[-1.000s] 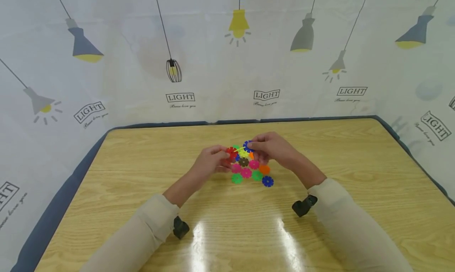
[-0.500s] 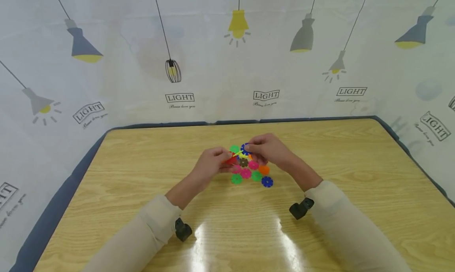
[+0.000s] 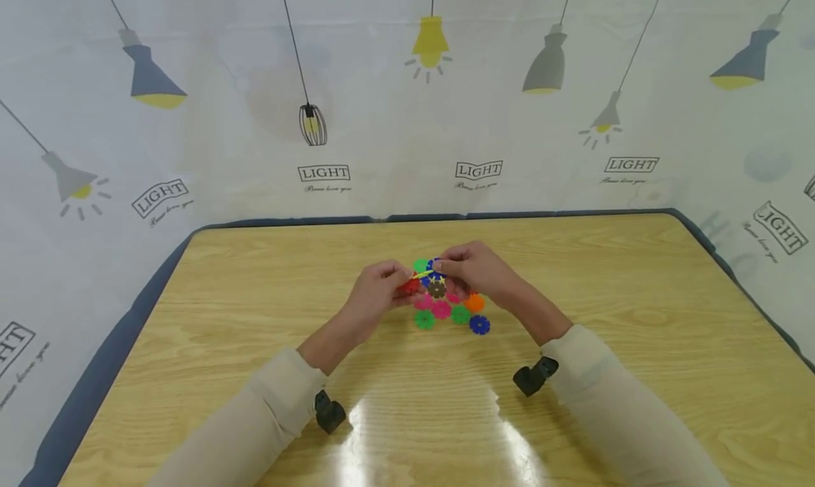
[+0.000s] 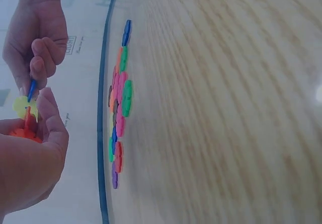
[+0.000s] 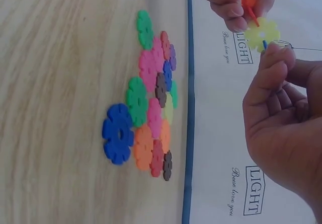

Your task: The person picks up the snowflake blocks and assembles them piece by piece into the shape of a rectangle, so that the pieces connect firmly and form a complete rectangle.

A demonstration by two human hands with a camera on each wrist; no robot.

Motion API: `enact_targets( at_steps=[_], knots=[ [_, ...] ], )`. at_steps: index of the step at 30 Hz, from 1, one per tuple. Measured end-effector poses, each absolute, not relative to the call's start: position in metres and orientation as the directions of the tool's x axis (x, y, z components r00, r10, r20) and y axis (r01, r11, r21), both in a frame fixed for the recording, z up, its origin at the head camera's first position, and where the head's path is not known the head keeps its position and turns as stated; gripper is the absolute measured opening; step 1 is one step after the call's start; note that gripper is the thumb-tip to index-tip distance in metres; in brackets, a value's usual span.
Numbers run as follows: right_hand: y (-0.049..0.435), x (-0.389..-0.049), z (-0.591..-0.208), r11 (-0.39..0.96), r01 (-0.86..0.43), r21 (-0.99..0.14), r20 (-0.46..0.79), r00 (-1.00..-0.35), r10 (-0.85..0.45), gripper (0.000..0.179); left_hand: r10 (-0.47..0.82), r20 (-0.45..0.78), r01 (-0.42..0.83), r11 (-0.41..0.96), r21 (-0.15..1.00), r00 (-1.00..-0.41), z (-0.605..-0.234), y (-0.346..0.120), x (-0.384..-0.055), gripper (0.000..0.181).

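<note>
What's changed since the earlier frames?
The right hand moved left, bringing its blue notched disc closer to the left hand, whose red notched disc now shows less face-on. Neither hand let go; the yellow notched disc remains between them. The tabletop discs stayed put.

The gap between the left hand [image 3: 372, 294] and the right hand [image 3: 484, 271] is bridged by held discs [image 5: 270, 26]; below them, the way is obstructed by flat discs [image 3: 441, 311] on the table [image 3: 255, 274]. Free passage is offered outside both sleeves [image 3: 248, 409] and between them, but barred beyond the far edge by the backdrop [image 3: 395, 126].
</note>
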State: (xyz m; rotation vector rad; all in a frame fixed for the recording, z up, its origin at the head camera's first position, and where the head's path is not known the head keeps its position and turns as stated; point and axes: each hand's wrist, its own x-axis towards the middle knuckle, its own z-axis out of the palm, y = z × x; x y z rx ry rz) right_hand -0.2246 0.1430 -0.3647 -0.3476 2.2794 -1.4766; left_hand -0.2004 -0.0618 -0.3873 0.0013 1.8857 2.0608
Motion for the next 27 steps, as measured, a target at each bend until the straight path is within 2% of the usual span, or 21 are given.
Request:
enact_targets(
  at_steps=[8, 14, 17, 23, 27],
  knots=[
    [0.143, -0.23, -0.359, 0.445, -0.073, -0.893, -0.158, -0.874, -0.459, 0.035, 0.276, -0.228, -0.228, 0.031, 0.973, -0.934, -0.385, -0.068, -0.201, 0.028],
    [0.137, -0.23, -0.364, 0.417, -0.045, -0.908, -0.182, -0.853, -0.489, 0.037, 0.344, -0.206, -0.201, 0.049, 0.978, -0.916, -0.385, -0.072, -0.198, 0.036],
    [0.14, -0.229, -0.364, 0.415, -0.028, -0.909, -0.19, -0.861, -0.472, 0.036, 0.354, -0.198, -0.191, 0.055, 0.98, -0.914, -0.384, -0.071, -0.198, 0.035],
    [0.156, -0.23, -0.365, 0.35, 0.065, -0.935, -0.218, -0.882, -0.418, 0.038, 0.294, -0.235, -0.22, 0.083, 0.972, -0.926, -0.385, -0.072, -0.2, 0.031],
    [0.17, -0.233, -0.371, 0.339, 0.098, -0.936, -0.227, -0.903, -0.365, 0.038, 0.297, -0.246, -0.239, 0.06, 0.969, -0.923, -0.385, -0.073, -0.199, 0.032]
  ],
)
